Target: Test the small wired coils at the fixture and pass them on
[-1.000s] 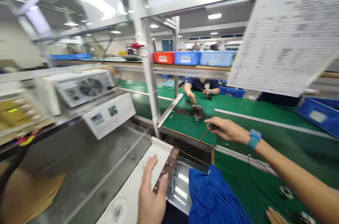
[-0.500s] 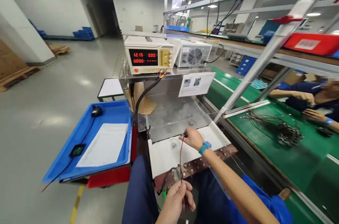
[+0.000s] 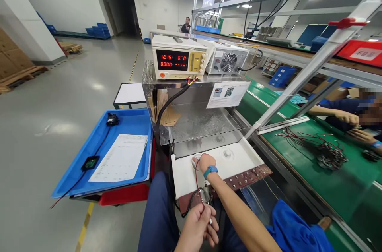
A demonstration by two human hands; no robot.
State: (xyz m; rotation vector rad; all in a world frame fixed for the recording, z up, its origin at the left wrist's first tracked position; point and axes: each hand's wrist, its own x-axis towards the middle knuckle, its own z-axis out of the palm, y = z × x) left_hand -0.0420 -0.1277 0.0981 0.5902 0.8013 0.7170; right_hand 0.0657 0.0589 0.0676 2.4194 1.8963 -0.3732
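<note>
My left hand (image 3: 199,223) pinches the near end of a thin red wire (image 3: 196,178), and a small white connector (image 3: 210,221) sticks out by its fingers. Over the white tray (image 3: 241,160), my right hand (image 3: 206,163) is closed round the far end of this wire. The small part in that hand is mostly hidden by the fingers, held low near a round fitting at the tray's left. Along the tray's front runs a brown strip (image 3: 243,181) with rows of metal studs. A clear block (image 3: 205,194) with a black cable sits at the strip's left.
A power supply (image 3: 179,59) with red digits stands on a metal shelf ahead. To the left, a blue bin (image 3: 104,119) holds a paper sheet (image 3: 119,158) and a corded black device (image 3: 112,119). Wired parts (image 3: 330,156) lie on the green belt at right, near a co-worker's hands (image 3: 352,125).
My right hand has moved left and down over the tray, taking the wire's far end with it. The white connector now shows by my left hand. The camera view has shifted slightly.
</note>
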